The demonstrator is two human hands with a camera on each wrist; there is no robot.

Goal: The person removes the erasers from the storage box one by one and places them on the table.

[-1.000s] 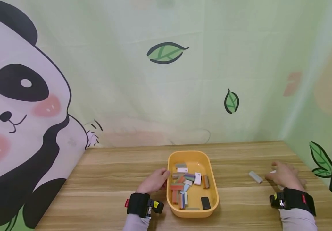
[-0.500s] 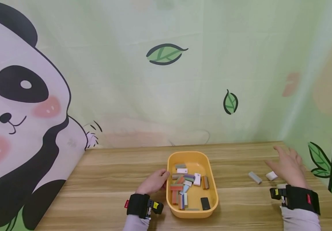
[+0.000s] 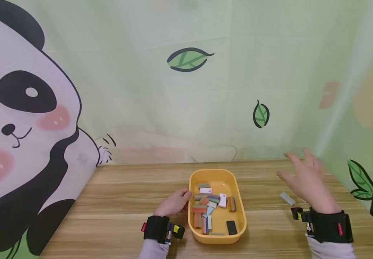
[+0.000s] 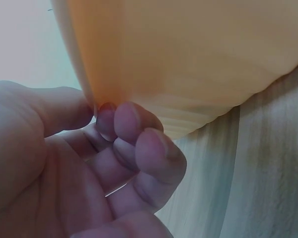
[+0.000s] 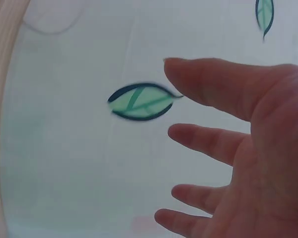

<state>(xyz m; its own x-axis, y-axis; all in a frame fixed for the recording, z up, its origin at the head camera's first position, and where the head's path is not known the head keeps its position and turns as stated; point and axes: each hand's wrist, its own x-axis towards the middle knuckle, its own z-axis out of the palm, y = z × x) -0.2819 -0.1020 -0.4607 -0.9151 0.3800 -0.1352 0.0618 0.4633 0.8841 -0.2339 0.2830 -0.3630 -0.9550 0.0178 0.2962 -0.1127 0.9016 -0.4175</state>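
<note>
A yellow plastic tub point(image 3: 217, 240) stands on the wooden table, holding several small eraser-like blocks. Some are striped in colours, such as an orange block point(image 3: 199, 209); a white block point(image 3: 223, 200) and a black block point(image 3: 231, 227) lie among them. At the tub's left side, my left hand point(image 3: 171, 203) pinches the rim, thumb outside and curled fingertips at the wall in the left wrist view. My right hand point(image 3: 309, 181) is raised over the table's right side, fingers spread and holding nothing. Left of it lies a grey block point(image 3: 287, 199).
Behind the wooden table point(image 3: 125, 216) hangs a pale green curtain point(image 3: 134, 90) printed with leaves and a panda. It also runs along the right side. A sliver of white shows under my right wrist, mostly hidden.
My right hand has risen off the white block on the table, its fingers have spread, and it has moved back and left. My left hand has stayed on the tub.
</note>
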